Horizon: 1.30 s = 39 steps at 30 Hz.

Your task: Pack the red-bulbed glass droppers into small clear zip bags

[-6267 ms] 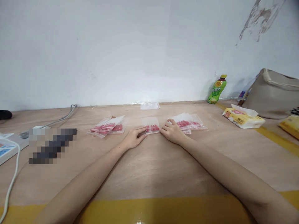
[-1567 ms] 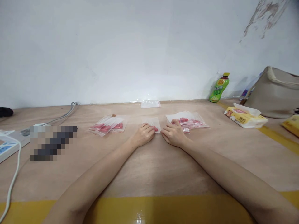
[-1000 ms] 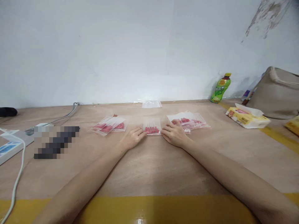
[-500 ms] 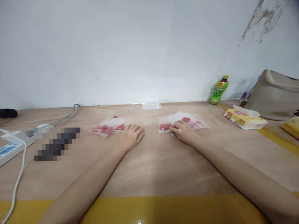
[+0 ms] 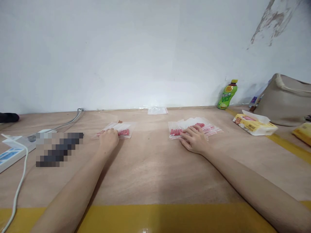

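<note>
My left hand [image 5: 109, 139] lies over a small group of clear plastic zip bags [image 5: 126, 132] holding red pieces. Its fingers bend down onto the bags and their tips are hidden, so I cannot tell whether they grip one. My right hand [image 5: 196, 139] rests on the near edge of a larger, fanned-out pile of similar zip bags [image 5: 173, 127]. Fingers apart, it touches the bags without closing on any. A row of short red pieces [image 5: 175, 132] shows inside the pile's leftmost bag. What the red pieces are is too small to tell.
A flat clear packet [image 5: 157, 110] lies by the wall. To the right stand a green drink bottle [image 5: 227, 94], a yellow tissue pack [image 5: 255, 124] and a beige bag [image 5: 284, 100]. On the left are a power strip [image 5: 14, 153], a white cable [image 5: 23, 174] and a blurred dark object [image 5: 59, 150].
My left hand has moved left from beside the smaller group of bags onto it. My right hand and the larger pile have shifted slightly right, and its fingers have spread.
</note>
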Motion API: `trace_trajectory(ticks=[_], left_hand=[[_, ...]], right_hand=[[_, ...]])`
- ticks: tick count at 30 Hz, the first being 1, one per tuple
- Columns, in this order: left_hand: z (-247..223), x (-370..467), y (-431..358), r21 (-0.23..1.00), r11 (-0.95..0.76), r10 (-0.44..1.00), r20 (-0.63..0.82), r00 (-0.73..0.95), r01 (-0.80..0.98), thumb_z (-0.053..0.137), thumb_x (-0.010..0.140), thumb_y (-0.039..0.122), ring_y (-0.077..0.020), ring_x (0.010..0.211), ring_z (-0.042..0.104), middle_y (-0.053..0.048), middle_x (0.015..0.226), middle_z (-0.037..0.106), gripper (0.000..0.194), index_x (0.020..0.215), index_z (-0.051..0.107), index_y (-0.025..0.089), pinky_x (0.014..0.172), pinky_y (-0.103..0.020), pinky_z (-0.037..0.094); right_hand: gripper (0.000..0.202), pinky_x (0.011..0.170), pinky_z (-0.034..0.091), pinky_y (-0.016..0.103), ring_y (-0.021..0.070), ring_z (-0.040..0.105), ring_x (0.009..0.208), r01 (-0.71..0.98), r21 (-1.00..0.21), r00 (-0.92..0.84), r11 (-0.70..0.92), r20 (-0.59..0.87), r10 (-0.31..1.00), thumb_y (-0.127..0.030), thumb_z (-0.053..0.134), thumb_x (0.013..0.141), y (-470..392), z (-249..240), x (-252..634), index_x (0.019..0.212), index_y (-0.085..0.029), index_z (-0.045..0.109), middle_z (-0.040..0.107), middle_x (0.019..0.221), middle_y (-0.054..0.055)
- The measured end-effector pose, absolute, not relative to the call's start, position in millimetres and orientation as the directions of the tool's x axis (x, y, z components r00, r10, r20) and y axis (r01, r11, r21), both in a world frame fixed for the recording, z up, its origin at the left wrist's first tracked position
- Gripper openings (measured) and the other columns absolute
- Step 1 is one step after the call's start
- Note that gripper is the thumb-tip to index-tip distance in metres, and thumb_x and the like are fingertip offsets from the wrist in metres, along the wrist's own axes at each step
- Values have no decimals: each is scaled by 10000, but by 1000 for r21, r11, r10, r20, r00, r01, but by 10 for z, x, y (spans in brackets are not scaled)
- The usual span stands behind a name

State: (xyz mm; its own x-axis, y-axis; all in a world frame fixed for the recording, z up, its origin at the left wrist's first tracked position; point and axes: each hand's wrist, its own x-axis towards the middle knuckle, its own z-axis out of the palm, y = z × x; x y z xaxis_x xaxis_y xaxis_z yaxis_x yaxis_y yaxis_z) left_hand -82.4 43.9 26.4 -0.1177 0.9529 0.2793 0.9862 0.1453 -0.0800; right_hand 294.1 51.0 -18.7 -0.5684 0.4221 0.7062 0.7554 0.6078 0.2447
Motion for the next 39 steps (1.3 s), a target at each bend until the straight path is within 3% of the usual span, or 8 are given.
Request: trace_trajectory(ticks=[9, 13, 16, 20, 22, 26, 32, 39], left_hand=[[247, 191, 378, -136, -152, 937, 295, 187, 979, 349, 830, 79, -277, 854, 595, -158, 914, 614, 257, 980, 556, 101, 682, -357, 434], [103, 771, 368, -87, -318, 894, 305, 329, 944, 413, 865, 194, -267, 825, 613, -157, 879, 611, 208, 992, 540, 89, 699, -374, 463], [35, 873, 373, -51, -458, 821, 356, 445, 887, 502, 825, 396, -265, 1045, 529, -154, 1132, 530, 413, 1137, 471, 128, 840, -375, 448], [-31, 492, 433, -15, -676, 670, 403, 623, 737, 600, 746, 423, -273, 1245, 338, -130, 1337, 382, 589, 1244, 429, 159, 1023, -422, 304], [-72, 242, 465, 82, -714, 648, 452, 613, 695, 570, 779, 394, -282, 1232, 363, -132, 1321, 411, 520, 1236, 463, 171, 1001, -457, 328], [-135, -3, 477, 238, -677, 716, 433, 548, 696, 466, 858, 349, -222, 1146, 486, -104, 1251, 504, 366, 1182, 538, 195, 949, -383, 410], [-174, 58, 470, 236, -658, 724, 460, 515, 715, 473, 861, 344, -204, 1124, 505, -103, 1213, 540, 359, 1164, 557, 171, 963, -353, 400], [-216, 36, 468, 188, -685, 677, 520, 521, 703, 489, 852, 340, -214, 1089, 526, -107, 1187, 550, 360, 1160, 554, 166, 937, -366, 425]], right_hand=[[137, 845, 251, 365, 156, 489, 794, 714, 222, -568, 664, 739, 363, -174, 491, 799, 492, -237, 2664, 796, -194, 626, 616, 775, 29], [144, 842, 247, 362, 158, 484, 788, 693, 227, -591, 684, 723, 359, -167, 488, 798, 468, -236, 2594, 803, -200, 628, 611, 733, 24], [145, 842, 246, 366, 163, 488, 792, 695, 204, -587, 689, 715, 380, -182, 486, 801, 457, -230, 2628, 817, -199, 629, 617, 752, 31], [143, 847, 233, 377, 171, 496, 817, 714, 165, -567, 680, 706, 424, -223, 491, 812, 451, -224, 2657, 856, -208, 627, 625, 779, 33], [141, 847, 226, 375, 166, 494, 811, 714, 176, -571, 677, 705, 419, -219, 493, 814, 462, -221, 2618, 852, -215, 628, 627, 771, 29], [163, 839, 217, 373, 159, 478, 796, 693, 261, -623, 672, 685, 378, -196, 468, 827, 514, -203, 2465, 819, -217, 629, 626, 752, 27], [209, 800, 225, 355, 151, 452, 772, 636, 396, -719, 663, 616, 321, -143, 431, 842, 576, -189, 2356, 742, -194, 607, 604, 701, 29], [224, 813, 210, 358, 140, 450, 765, 636, 354, -700, 686, 639, 319, -131, 430, 838, 601, -234, 2372, 696, -183, 595, 602, 693, 19]])
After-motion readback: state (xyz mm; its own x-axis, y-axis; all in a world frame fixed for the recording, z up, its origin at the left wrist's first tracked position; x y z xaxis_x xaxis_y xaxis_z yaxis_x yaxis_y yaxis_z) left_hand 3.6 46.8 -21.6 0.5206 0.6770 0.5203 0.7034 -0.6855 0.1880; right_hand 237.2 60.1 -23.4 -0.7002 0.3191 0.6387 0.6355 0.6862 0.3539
